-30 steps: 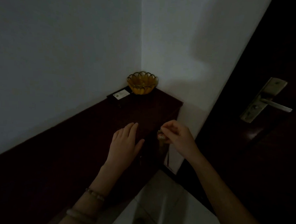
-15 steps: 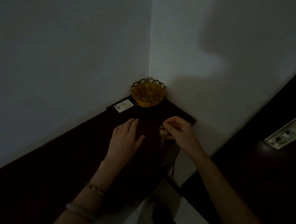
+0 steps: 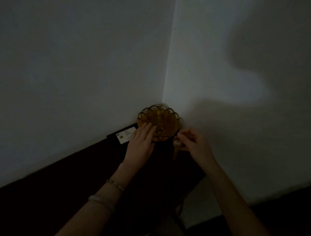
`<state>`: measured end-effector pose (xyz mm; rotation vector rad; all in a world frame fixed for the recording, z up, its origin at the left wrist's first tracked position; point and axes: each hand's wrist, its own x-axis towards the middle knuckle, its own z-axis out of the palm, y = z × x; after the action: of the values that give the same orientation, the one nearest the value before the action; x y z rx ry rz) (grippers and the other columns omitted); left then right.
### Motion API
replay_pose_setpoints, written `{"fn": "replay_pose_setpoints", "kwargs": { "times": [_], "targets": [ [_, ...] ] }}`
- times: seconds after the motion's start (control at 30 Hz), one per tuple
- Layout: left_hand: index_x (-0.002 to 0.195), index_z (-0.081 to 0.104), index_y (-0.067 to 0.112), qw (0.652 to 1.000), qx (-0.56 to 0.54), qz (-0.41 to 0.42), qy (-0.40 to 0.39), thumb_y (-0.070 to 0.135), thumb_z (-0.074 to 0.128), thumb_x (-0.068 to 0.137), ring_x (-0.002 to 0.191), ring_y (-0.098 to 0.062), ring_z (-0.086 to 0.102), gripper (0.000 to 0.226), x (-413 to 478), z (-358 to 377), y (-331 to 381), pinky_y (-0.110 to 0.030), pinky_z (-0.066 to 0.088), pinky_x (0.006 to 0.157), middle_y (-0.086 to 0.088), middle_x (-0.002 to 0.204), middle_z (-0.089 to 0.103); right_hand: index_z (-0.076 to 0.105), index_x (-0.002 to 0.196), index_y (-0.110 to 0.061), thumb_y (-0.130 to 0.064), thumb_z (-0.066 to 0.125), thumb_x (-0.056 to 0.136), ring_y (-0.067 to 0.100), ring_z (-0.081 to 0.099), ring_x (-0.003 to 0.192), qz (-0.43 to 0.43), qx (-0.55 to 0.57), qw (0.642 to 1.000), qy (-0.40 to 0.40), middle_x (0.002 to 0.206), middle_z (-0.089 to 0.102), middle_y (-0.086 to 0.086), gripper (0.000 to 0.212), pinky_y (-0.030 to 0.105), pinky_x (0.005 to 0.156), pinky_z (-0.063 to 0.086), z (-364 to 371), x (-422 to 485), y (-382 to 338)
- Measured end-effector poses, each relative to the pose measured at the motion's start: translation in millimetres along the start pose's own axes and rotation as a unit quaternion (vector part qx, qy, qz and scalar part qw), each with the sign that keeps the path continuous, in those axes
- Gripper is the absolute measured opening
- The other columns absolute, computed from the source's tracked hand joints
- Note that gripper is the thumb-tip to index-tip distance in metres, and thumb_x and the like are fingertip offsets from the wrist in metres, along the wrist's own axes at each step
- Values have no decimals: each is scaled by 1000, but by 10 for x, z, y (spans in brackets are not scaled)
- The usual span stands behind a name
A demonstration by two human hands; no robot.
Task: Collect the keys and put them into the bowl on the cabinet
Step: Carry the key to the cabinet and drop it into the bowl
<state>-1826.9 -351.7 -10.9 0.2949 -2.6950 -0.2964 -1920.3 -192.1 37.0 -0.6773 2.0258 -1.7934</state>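
Keys dangling beside amber bowl

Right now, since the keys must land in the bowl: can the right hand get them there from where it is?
Probably yes. The right hand pinches the keys just beside the bowl, at its near right rim, with nothing between. The left hand rests at the bowl's left side, leaving the right side open.

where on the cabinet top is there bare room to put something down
The cabinet top looks bare along the wall, from the white card back toward the left forearm, though it is too dark to be sure. The corner is crowded: the bowl, the card, the left hand and the right hand holding keys.
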Motion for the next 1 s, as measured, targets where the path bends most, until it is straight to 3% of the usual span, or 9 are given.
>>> {"fn": "replay_pose_setpoints", "kwargs": {
  "times": [0.17,0.37,0.57,0.7,0.77,0.9,1.0],
  "targets": [
    [120,57,3,1000,-9,19,21,2,69,77,115,-36,54,44,188,148,-88,-50,41,98,-18,122,61,60,72,-21,-1,55,86,3,65,62,6,14,1000,-13,73,63,3,25,22,58,58,-37,304,96],
    [99,69,9,998,-22,37,51,7,71,78,93,-29,63,21,209,187,-176,-41,47,85,-9,101,71,62,70,-25,-3,57,86,10,66,67,-3,24,999,-32,75,66,2,28,23,56,57,-7,627,155],
    [100,69,12,996,-16,55,69,7,74,75,90,-26,65,26,124,224,-232,-38,47,84,-5,97,72,69,69,-30,-4,61,82,10,68,70,-55,28,998,-21,69,70,-9,29,23,57,56,114,1010,73],
    [101,69,12,995,-9,60,79,6,75,74,87,-26,64,29,62,254,-262,-37,47,82,-4,96,72,69,75,-17,-3,65,78,24,65,81,-84,-93,991,-41,82,69,9,15,31,75,54,326,1254,164],
    [101,69,11,995,0,64,80,3,76,71,87,-26,64,31,31,275,-267,-37,47,82,-5,95,72,69,79,-10,-3,66,77,19,63,82,-85,-151,983,-65,85,69,10,8,23,75,48,416,1336,250],
    [100,70,11,995,15,74,72,6,71,75,92,-25,65,25,-12,285,-271,-38,48,85,-5,97,73,69,74,-20,-7,66,77,10,62,78,-68,-266,951,-139,78,68,-2,14,18,69,49,483,1480,361],
    [99,70,11,995,22,75,67,8,64,80,95,-25,64,20,-22,274,-274,-38,48,88,-5,99,72,71,76,-15,-5,64,78,11,62,80,-57,-316,931,-174,88,72,7,12,19,72,47,522,1567,402]
  ]
}}
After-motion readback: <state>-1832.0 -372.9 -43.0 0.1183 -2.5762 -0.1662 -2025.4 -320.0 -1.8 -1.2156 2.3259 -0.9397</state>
